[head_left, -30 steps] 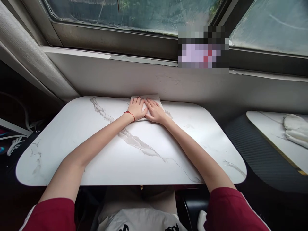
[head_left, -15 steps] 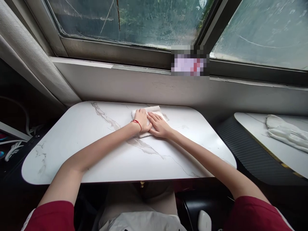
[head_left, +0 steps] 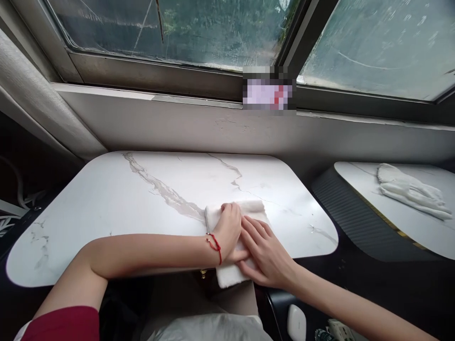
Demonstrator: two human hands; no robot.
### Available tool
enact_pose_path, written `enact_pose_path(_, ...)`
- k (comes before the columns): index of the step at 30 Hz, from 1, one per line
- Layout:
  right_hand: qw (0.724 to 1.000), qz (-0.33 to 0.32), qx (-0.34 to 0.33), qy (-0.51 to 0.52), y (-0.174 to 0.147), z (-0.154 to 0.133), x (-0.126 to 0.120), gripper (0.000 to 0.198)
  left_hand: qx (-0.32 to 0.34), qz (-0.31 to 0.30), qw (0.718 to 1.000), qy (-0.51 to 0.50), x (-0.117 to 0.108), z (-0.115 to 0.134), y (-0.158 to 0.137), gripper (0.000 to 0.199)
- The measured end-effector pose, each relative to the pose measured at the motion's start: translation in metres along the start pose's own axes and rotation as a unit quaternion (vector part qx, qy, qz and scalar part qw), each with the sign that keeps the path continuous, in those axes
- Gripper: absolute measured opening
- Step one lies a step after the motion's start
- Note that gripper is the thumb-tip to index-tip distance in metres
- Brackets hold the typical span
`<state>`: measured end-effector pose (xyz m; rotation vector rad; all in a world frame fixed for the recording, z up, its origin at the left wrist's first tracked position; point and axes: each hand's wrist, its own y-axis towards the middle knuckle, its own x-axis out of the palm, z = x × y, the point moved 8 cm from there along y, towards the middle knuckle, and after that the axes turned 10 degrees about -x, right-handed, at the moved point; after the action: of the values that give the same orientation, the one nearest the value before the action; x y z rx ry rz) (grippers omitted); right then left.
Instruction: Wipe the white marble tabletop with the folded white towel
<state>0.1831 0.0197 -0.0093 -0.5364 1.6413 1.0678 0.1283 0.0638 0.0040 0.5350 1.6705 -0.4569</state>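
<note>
A folded white cloth [head_left: 254, 208] lies on the white marble-patterned tabletop [head_left: 142, 208], its near end hanging past the front edge. My left hand [head_left: 230, 232], a red string bracelet at its wrist, presses on the cloth with bent fingers closed on it. Beside it and touching it, my right hand [head_left: 266, 251] rests on the cloth with fingers stretched out and flat. The thumbs come together near the cloth's middle. Parts of the cloth are hidden under both hands.
To the right, a second marble-patterned table [head_left: 359, 180] carries a pair of white gloves or cloths [head_left: 412, 189]. A wall and window [head_left: 177, 38] run behind. A curtain [head_left: 42, 104] hangs at the left. Below the table's edge sits a small white case [head_left: 296, 322].
Both hands have drawn the cloth from near the table's back edge toward me, to the front edge. The view has shifted slightly to the right.
</note>
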Motion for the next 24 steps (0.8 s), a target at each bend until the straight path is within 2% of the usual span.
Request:
enact_pose_path(4,1.000,-0.004,0.011,-0.004,-0.013,-0.007,-0.001,0.093,0.001,0.010,0.999,-0.032,0.012,0.014,-0.013,0.081)
enact_pose_path(7,1.000,-0.005,-0.008,0.024,-0.011,-0.001,-0.001,0.097,-0.038,0.031,0.998,-0.049,0.015,0.008,-0.011,0.091)
enact_pose_path(10,0.998,-0.004,-0.011,0.053,-0.008,0.010,-0.003,0.095,-0.037,0.048,0.995,-0.073,0.012,0.002,-0.001,0.093)
enact_pose_path(16,0.999,0.016,0.031,0.038,0.000,0.048,-0.005,0.084,-0.026,0.027,0.991,-0.128,0.014,-0.016,0.038,0.096)
enact_pose_path(24,0.999,0.020,0.038,0.022,0.022,0.124,0.010,0.078,-0.047,0.006,0.977,-0.206,0.039,-0.044,0.106,0.096)
